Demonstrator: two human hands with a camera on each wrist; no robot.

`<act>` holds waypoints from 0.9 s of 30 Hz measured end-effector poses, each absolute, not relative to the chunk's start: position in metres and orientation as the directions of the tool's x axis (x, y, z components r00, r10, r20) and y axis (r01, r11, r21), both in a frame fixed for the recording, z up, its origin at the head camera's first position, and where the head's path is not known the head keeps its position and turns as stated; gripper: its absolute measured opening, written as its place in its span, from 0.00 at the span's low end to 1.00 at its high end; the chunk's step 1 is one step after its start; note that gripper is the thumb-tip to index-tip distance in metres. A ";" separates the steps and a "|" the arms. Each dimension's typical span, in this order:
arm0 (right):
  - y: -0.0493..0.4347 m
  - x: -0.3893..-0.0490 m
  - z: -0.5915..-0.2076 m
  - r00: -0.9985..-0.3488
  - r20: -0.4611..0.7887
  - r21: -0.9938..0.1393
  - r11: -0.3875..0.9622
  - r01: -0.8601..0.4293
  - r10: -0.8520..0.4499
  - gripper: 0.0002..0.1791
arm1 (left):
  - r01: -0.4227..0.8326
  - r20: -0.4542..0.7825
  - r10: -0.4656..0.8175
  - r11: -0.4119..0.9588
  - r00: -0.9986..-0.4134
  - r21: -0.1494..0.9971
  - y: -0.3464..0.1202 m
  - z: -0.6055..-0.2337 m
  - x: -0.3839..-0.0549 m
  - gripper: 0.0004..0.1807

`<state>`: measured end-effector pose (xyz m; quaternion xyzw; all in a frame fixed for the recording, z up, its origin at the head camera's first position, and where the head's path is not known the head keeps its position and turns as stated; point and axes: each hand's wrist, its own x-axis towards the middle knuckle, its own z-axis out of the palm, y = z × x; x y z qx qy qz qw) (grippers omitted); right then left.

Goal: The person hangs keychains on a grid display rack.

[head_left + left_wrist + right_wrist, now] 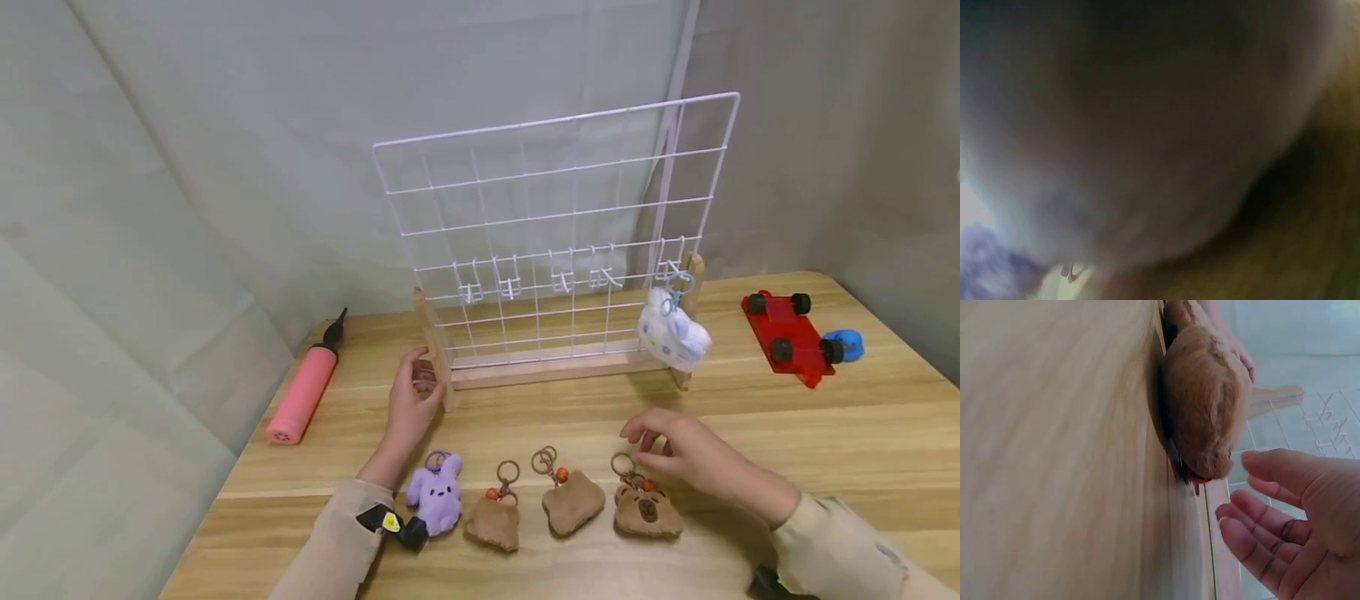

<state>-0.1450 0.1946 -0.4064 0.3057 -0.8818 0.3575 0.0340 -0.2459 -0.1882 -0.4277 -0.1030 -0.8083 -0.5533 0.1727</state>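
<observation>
My left hand [411,398] is at the left wooden upright [433,342] of a white wire grid rack [536,283], its fingers and thumb bent about the post's edge. In the left wrist view, a dark blur hides most of the scene. Just over the ring of a brown plush bear-like keychain [648,512] hovers my right hand [686,450], fingers loosely bent with nothing between them. The right wrist view shows a gap between that hand and a brown plush [1204,403]. A white plush keychain [675,329] hangs from the rack's rightmost hook by a blue ring.
Left of the bear-like one lie two brown plush keychains [573,503] [492,523] and a purple bunny keychain [437,497]. Several white hooks [562,282] line the grid. A pink hand pump [303,396] lies left; a red toy car [787,333] and blue object [850,343] lie right.
</observation>
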 end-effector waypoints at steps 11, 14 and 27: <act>0.187 -0.146 -0.416 -0.805 0.205 -0.530 0.628 -0.569 -0.556 0.10 | 0.359 0.395 -0.025 0.362 -0.919 0.860 -0.184 -0.430 -0.244 0.34; 0.185 -0.146 -0.417 -0.795 0.214 -0.508 0.630 -0.587 -0.568 0.10 | 0.369 0.405 -0.027 0.360 -0.914 0.857 -0.184 -0.430 -0.245 0.34; 0.187 -0.151 -0.416 -0.806 0.151 -0.554 0.627 -0.548 -0.572 0.10 | 0.363 0.402 -0.025 0.381 -0.915 0.851 -0.187 -0.427 -0.246 0.33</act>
